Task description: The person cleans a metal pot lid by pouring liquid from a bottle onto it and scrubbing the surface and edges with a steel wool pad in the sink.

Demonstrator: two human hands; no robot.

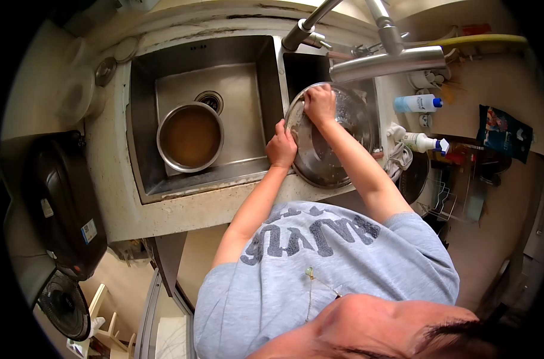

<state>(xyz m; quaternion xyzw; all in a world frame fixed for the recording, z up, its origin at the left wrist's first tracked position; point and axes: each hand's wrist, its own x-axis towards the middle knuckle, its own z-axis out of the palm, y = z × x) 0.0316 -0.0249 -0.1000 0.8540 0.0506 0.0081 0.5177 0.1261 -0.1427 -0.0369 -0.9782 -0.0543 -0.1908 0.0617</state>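
A large, round, shiny lid (344, 170), wet with droplets, is held over the smaller right-hand sink basin. My left hand (281, 147) grips its left rim, with the thumb pointing up along the edge. My right hand (320, 103) is closed, its fingers curled and pressed against the upper left part of the lid. Whatever may be inside those fingers is hidden. In the big left basin (239, 84), a round metal pot (191, 136) of brownish liquid sits beside the drain (210, 100).
A thick metal faucet (385, 63) reaches over the right basin. To the right are a pale blue bottle (416, 103), a white spray bottle (424, 142), a crumpled cloth (397, 158) and a dark packet (504, 133). A dark appliance (63, 200) stands at left.
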